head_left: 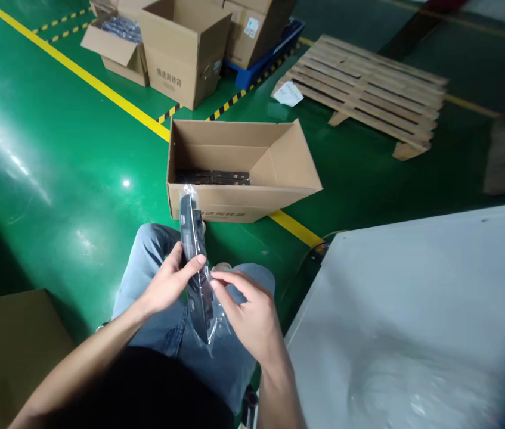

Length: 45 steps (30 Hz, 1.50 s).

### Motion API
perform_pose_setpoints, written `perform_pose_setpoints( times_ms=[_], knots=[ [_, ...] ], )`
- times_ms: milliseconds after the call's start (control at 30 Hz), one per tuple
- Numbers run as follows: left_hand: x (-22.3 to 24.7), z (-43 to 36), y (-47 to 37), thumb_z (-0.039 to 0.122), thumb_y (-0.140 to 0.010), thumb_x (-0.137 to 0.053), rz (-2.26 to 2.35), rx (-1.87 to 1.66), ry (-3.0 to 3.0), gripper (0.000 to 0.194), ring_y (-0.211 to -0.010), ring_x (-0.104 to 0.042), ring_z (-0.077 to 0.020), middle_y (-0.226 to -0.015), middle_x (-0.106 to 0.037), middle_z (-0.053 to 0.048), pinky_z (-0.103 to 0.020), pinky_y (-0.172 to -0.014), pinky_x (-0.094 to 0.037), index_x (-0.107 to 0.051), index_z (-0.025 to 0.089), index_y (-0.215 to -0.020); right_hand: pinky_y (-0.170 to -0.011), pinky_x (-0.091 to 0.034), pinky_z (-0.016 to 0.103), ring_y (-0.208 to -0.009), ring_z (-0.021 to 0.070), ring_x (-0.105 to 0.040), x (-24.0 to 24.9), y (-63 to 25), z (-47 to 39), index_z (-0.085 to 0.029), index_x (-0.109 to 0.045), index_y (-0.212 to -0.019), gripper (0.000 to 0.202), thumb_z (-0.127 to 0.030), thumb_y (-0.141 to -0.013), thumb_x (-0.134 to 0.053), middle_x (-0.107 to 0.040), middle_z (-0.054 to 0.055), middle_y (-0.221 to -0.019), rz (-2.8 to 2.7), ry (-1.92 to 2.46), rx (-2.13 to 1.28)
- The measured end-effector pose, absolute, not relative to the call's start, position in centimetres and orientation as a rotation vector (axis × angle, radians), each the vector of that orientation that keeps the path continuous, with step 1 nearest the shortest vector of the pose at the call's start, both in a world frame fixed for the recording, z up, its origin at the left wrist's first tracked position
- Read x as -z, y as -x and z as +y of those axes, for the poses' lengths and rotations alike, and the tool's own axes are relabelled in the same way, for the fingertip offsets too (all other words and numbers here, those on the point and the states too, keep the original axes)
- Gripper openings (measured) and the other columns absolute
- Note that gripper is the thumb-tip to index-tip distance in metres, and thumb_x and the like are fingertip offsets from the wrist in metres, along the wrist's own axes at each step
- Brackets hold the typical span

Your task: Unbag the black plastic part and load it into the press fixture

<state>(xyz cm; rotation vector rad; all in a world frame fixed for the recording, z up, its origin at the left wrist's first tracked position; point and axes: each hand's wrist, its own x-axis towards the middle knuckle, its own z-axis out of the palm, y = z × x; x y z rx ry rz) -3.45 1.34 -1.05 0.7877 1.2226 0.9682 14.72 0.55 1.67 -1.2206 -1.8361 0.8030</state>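
A long, narrow dark part point(196, 301), black to charcoal, stands between two bare hands, sealed or wrapped in a loose, clear plastic bag point(222, 322). The part is slightly tilted, its upper end leaning away from the wearer and its lower end narrowing to a point above the lap. Its left face is smooth and gently curved, with small pale marks near the upper end; the right side is more uneven, with a blocky dark projection near the top. The bag is glossy, catching white streaks of light along the part, and its crinkled film sticks out past both ends. The left hand point(167, 285) grips the part around its middle, thumb across the front. The right hand point(254, 316) is half curled, thumb and forefinger at the bag's right edge; whether they pinch the film, I cannot tell. Just beyond the hands is an open cardboard box point(274, 198) with flat dark pieces point(231, 177) inside. Beneath the hands are legs in blue jeans point(145, 253); to their right, a pale surface point(413, 280).
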Motion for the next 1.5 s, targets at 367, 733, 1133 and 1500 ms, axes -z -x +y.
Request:
perform_pose_setpoints(
  times_ms=[367, 733, 1133, 1500],
  knots=[
    [1.4, 1.1, 3.5, 0.053, -0.091, -0.074, 1.243, -0.914, -0.92, 0.046, -0.094, -0.055, -0.0173, -0.099, -0.061, -0.001, -0.028, -0.087, -0.049, -0.057, 0.02, -0.117, -0.076, -0.061, 0.029, -0.083, 0.0184, -0.073, 0.2, -12.8, -1.3, -0.022, -0.065, -0.106, 0.012, -0.017, -0.104, -0.054, -0.073, 0.006, -0.091, -1.763, 1.474, -0.388],
    [2.1, 0.7, 3.5, 0.059, -0.091, -0.074, 1.248, -0.919, -0.922, 0.048, -0.106, -0.059, -0.0205, -0.103, -0.062, -0.002, -0.032, -0.099, -0.049, -0.058, 0.021, -0.117, -0.086, -0.062, 0.034, -0.091, 0.0187, -0.074, -0.6, -14.1, -0.1, -0.024, -0.07, -0.117, 0.018, -0.019, -0.101, -0.065, -0.077, 0.005, -0.101, -1.921, 1.279, -0.455],
    [0.8, 0.5, 3.9, 0.043, -0.086, -0.08, 1.225, -0.745, -1.094, 0.055, -0.093, -0.061, -0.019, -0.102, -0.063, -0.001, -0.033, -0.089, -0.051, -0.046, 0.022, -0.123, -0.07, -0.057, 0.025, -0.073, 0.0146, -0.069, 0.6, -13.2, -1.0, -0.022, -0.065, -0.1, 0.009, -0.014, -0.1, -0.06, -0.072, 0.002, -0.083, -1.812, 1.419, -0.298],
    [1.3, -0.2, 3.4, 0.03, -0.083, -0.072, 1.111, -0.82, -0.984, 0.043, -0.092, -0.055, -0.0168, -0.098, -0.057, 0.001, -0.03, -0.085, -0.049, -0.049, 0.02, -0.119, -0.073, -0.059, 0.027, -0.077, 0.0159, -0.069, 0.8, -13.8, -0.9, -0.023, -0.064, -0.099, 0.008, -0.023, -0.101, -0.056, -0.071, 0.002, -0.084, -1.642, 1.462, -0.62]
  ],
)
